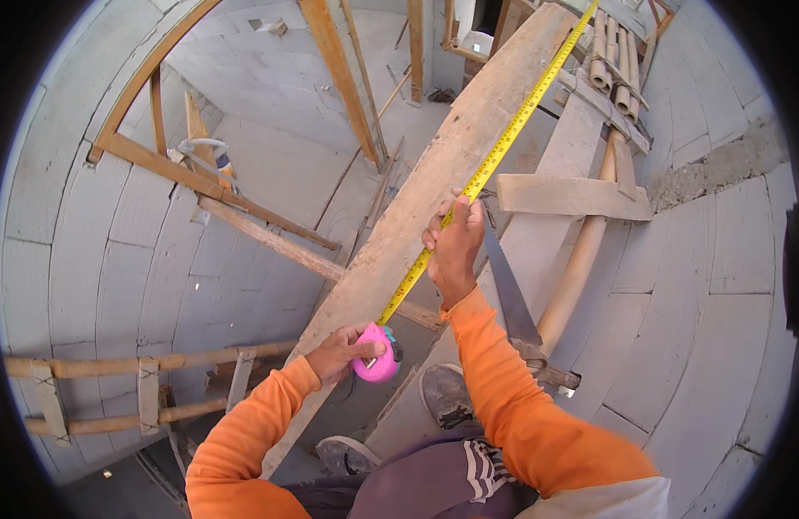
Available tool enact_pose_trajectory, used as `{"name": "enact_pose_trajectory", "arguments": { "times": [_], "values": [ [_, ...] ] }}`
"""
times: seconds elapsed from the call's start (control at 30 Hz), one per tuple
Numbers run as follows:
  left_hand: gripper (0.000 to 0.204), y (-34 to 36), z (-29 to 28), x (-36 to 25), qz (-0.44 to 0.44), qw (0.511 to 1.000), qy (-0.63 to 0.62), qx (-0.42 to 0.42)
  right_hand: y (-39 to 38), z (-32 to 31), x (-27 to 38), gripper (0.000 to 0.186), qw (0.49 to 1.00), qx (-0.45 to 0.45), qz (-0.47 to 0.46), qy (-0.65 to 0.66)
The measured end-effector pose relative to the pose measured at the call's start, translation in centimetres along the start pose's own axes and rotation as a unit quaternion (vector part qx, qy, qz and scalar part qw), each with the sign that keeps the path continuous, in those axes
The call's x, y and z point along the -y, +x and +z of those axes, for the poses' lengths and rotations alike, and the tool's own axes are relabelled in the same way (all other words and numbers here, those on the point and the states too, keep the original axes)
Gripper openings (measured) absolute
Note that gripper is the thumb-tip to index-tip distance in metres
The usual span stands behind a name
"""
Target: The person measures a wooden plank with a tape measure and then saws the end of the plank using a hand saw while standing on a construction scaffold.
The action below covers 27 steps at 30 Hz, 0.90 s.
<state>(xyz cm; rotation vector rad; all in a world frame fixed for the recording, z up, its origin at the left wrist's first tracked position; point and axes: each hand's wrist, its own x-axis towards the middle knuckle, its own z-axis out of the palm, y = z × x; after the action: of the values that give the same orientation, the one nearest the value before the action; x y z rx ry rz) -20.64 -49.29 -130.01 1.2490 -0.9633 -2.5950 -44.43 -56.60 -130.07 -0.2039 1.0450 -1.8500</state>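
Note:
My left hand (340,353) is closed round a pink tape measure (378,368) at the near part of a long wooden plank (417,203). From its case the yellow tape blade (527,108) runs out along the plank's right edge toward the far end at the upper right. Partway along, my right hand (455,246) pinches the blade between thumb and fingers over the plank. A hand saw (509,290) lies just right of my right hand, its blade slanting toward me.
Bamboo poles (622,65) and a short board (572,195) lie along the right block wall (676,303). A wooden frame (140,151) stands at the left, above a drop to the floor (278,164). A bamboo ladder (148,368) is at lower left. My shoes (447,394) rest on boards.

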Motion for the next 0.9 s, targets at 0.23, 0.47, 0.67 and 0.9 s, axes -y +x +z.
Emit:
{"name": "enact_pose_trajectory", "arguments": {
  "times": [0.23, 0.47, 0.67, 0.9],
  "values": [
    [0.059, -2.2, 1.1, 3.1, -0.047, 0.992, 0.113, 0.039, -7.9, -2.6, -0.5, 0.029, 0.997, 0.057, 0.043, -0.031],
    [0.064, -6.0, 3.6, 6.5, -0.045, 0.99, 0.129, -0.023, -13.7, -2.7, 0.0, 0.023, 0.992, 0.093, 0.082, -0.035],
    [0.045, -6.7, 1.6, 11.4, -0.006, 0.999, 0.007, -0.054, -13.5, -3.3, -1.8, 0.023, 0.983, 0.101, 0.127, -0.084],
    [0.037, -7.4, -0.5, 16.6, 0.054, 0.989, -0.088, -0.11, -18.6, -4.5, -6.7, 0.021, 0.961, 0.132, 0.184, -0.16]
  ]
}}
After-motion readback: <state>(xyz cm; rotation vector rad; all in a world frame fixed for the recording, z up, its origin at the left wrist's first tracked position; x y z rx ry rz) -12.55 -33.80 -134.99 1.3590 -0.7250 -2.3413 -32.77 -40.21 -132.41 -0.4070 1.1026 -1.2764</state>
